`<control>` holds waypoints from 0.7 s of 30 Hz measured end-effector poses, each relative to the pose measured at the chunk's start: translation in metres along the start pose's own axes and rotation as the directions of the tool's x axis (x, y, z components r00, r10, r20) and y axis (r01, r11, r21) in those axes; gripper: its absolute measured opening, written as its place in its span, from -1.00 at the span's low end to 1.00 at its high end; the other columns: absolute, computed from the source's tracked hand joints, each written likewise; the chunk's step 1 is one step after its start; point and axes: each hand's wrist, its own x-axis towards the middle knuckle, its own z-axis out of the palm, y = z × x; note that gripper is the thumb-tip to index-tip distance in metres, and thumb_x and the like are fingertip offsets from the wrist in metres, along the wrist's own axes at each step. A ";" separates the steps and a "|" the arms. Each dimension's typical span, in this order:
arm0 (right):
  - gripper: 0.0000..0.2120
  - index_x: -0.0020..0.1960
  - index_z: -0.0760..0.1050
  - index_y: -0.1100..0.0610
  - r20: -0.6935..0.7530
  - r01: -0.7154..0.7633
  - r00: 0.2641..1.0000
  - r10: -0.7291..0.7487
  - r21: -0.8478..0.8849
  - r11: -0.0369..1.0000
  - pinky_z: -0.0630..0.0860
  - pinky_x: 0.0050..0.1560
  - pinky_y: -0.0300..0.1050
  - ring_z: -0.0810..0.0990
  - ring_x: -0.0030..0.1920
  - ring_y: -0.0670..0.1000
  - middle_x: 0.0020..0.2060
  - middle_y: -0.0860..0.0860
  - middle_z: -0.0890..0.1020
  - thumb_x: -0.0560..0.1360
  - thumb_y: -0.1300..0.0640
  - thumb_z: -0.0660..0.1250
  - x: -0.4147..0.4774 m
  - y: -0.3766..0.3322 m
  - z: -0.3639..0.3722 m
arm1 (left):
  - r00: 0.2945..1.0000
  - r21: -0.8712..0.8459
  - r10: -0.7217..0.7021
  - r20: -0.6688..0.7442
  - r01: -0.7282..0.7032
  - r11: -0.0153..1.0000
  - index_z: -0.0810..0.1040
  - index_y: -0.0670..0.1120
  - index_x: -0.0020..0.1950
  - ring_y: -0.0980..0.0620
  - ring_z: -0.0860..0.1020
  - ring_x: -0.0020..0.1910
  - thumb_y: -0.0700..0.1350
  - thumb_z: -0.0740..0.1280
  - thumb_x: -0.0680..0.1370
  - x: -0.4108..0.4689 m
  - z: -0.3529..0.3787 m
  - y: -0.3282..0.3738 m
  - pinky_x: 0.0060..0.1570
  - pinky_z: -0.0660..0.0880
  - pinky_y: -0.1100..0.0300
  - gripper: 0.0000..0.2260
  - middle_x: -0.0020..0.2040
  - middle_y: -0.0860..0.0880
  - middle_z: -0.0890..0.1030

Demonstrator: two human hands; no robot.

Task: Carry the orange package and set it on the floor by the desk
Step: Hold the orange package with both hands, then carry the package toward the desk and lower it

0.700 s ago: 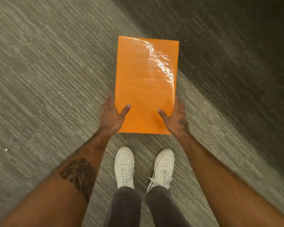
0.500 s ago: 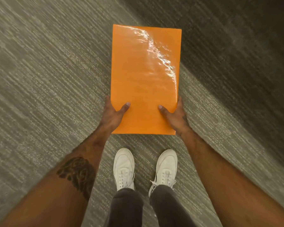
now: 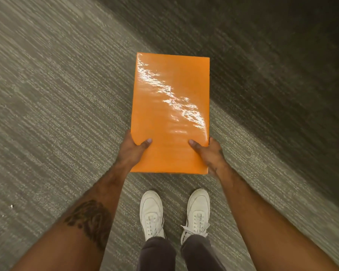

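My left hand and right hand clamp the orange package, its long axis running toward twelve o'clock.

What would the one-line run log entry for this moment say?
phase: carrying | orange package: off carpet, near end gripped by left hand and right hand | white sneakers below | desk: not in view

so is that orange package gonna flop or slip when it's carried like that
Probably stiff: the orange package juts out flat from a grip at its near end only. Its glossy, glare-streaked wrap may be slippery, though the left hand and right hand pinch both corners, thumbs on top.
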 end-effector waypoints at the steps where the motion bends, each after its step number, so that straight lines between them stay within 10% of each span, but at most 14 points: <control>1: -0.32 0.34 0.44 0.09 -0.004 0.005 1.000 -0.005 0.009 1.000 0.58 0.19 0.22 0.63 0.14 0.14 0.19 0.06 0.64 0.33 -0.13 0.57 -0.006 -0.007 -0.003 | 1.000 0.002 0.006 0.007 -0.006 1.000 0.27 -0.05 0.50 -0.16 0.51 0.30 0.05 0.47 0.49 -0.002 -0.003 0.010 0.29 0.47 -0.15 -0.34 0.38 -0.09 0.52; 21: -0.50 0.20 0.44 -0.04 -0.138 0.091 0.988 -0.065 0.183 0.979 0.58 0.19 0.21 0.65 0.09 0.12 0.13 0.03 0.65 0.36 -0.07 0.57 -0.113 -0.167 -0.096 | 0.951 0.046 0.203 0.232 -0.219 0.975 0.27 -0.03 0.52 -0.15 0.53 0.28 -0.02 0.46 0.52 -0.054 -0.049 0.236 0.28 0.48 -0.20 -0.36 0.35 -0.08 0.54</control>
